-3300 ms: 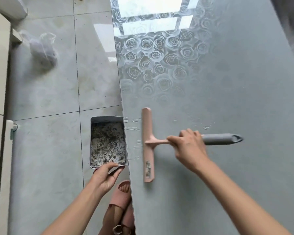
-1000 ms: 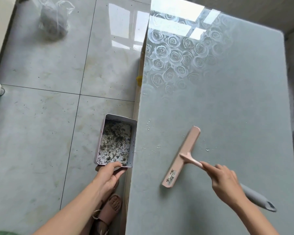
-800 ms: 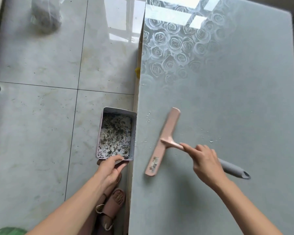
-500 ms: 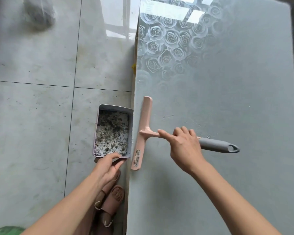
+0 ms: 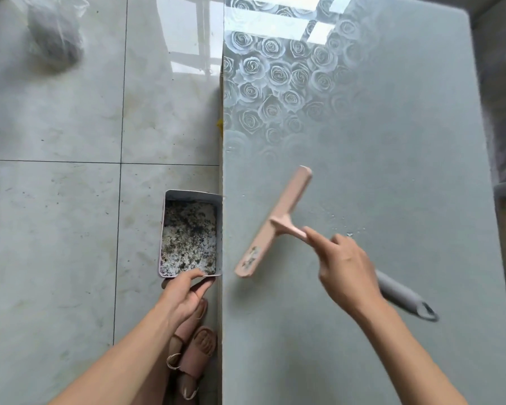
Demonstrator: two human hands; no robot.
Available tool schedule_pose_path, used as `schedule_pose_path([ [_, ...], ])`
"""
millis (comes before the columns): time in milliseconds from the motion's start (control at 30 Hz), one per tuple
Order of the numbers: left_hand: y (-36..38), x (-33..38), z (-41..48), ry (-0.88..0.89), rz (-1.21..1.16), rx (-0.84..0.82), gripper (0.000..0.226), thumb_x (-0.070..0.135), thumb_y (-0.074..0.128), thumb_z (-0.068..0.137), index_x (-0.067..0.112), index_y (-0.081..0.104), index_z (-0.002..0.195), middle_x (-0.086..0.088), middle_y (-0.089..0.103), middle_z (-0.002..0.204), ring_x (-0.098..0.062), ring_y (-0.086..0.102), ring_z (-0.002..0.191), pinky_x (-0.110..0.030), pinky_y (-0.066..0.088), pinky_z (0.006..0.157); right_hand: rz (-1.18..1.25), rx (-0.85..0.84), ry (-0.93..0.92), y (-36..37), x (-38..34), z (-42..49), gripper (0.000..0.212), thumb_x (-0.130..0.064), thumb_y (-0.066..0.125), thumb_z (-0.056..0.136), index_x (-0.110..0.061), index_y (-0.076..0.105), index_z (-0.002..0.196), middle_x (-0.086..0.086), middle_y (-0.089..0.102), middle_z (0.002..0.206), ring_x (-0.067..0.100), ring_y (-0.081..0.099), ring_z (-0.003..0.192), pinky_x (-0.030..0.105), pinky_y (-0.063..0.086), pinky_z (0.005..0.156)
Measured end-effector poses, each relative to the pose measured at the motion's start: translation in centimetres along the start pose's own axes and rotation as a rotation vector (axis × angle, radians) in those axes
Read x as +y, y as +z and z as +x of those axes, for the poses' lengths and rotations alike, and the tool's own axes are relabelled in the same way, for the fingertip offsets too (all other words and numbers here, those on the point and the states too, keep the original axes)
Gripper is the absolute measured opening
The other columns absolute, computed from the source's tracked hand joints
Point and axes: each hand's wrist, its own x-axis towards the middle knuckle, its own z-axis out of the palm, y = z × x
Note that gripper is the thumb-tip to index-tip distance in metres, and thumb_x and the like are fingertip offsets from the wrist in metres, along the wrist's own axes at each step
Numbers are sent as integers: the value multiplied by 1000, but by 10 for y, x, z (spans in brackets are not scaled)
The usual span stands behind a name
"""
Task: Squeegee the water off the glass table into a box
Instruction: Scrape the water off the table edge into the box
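**While Slanted on the Glass, Short of the Box**

While looking down over the worktop (image 5: 392, 141), caught the right grip (image 5: 348, 267) curled round the squeegee (image 5: 275, 223), forefinger laid along the pink neck, grey handle (image 5: 403, 293) sticking out behind the wrist. Found the pink blade slanted across the glass, far end toward the middle, near end close to the left edge but short of it. Could not tell, through the blur, whether rubber met glass. Noted a scatter of water droplets (image 5: 348, 234) just beyond the knuckles.

Off the left edge, picked out the left grip (image 5: 184, 293) pinching the near end of the box (image 5: 162, 229), thumb over the rim, fingers underneath. Saw the box's long side right beside the worktop edge, over the tiled floor (image 5: 56, 229), with dark speckled muck across a pale bottom. Glimpsed pink sandals (image 5: 196, 346) below the box, and a clear plastic bag (image 5: 53, 39) well away on the far tiles. Made out embossed roses (image 5: 275, 74) and window glare at the far end of the glass.
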Motion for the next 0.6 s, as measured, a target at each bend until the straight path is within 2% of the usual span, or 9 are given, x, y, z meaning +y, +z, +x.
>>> schedule_pose_path([
  [100, -3, 5, 0, -7, 8, 15, 17, -15, 43, 88, -1, 50, 80, -17, 53, 88, -28, 57, 79, -42, 47, 99, 258, -111, 153, -3, 28, -16, 55, -10, 47, 95, -32, 37, 144, 9, 52, 91, 31, 51, 100, 32, 33, 75],
  [167, -4, 11, 0, -16, 14, 16, 16, -15, 44, 88, -2, 50, 82, -18, 52, 96, -31, 57, 85, -44, 43, 102, 342, -136, 155, -5, 35, -26, 59, -7, 49, 94, -26, 32, 147, 12, 57, 109, 30, 52, 110, 30, 35, 83],
  [200, -4, 14, -1, -19, 19, 11, 16, -15, 44, 88, -2, 51, 83, -19, 52, 99, -32, 58, 89, -44, 42, 103, 402, -130, 152, -6, 34, -29, 59, -8, 50, 94, -26, 32, 147, 9, 58, 113, 25, 54, 109, 27, 37, 83],
  [267, -1, 19, -2, -28, 25, -10, 16, -14, 43, 89, -2, 51, 81, -20, 54, 96, -33, 58, 90, -44, 42, 104, 567, -97, 162, -12, 22, -26, 54, -10, 48, 95, -35, 38, 142, 0, 58, 98, 13, 58, 82, 23, 45, 71],
  [333, 2, 22, -3, -30, 27, -28, 18, -14, 42, 89, -2, 51, 79, -20, 55, 88, -33, 58, 83, -44, 43, 101, 676, -21, 167, -18, 5, -9, 54, -9, 47, 94, -45, 43, 134, -6, 54, 80, 7, 52, 53, 21, 45, 45],
  [400, 1, 26, -6, -27, 34, -32, 19, -14, 42, 89, -2, 51, 77, -19, 55, 84, -32, 58, 81, -43, 47, 96, 720, 45, 159, -22, -16, 20, 50, -8, 46, 93, -40, 49, 131, -8, 55, 74, 8, 51, 45, 21, 43, 39],
  [467, -3, 31, -7, -28, 47, -33, 19, -13, 43, 89, -2, 51, 75, -19, 55, 80, -31, 58, 80, -42, 51, 91, 757, 75, 158, -28, -40, 51, 44, -10, 44, 93, -33, 51, 131, -6, 57, 77, 12, 53, 48, 23, 46, 42],
  [533, -8, 37, -9, -24, 53, -29, 19, -13, 43, 89, -2, 51, 74, -19, 55, 80, -31, 59, 81, -41, 53, 89, 747, 66, 148, -27, -61, 75, 45, -12, 41, 94, -29, 47, 135, -2, 59, 85, 19, 56, 62, 31, 53, 55],
  [600, -12, 40, -12, -13, 65, -24, 20, -14, 44, 88, -1, 51, 74, -18, 55, 80, -31, 59, 81, -42, 52, 89, 624, 32, 142, -17, -70, 77, 54, -14, 39, 95, -40, 37, 142, 6, 61, 87, 30, 57, 71, 40, 54, 70],
])
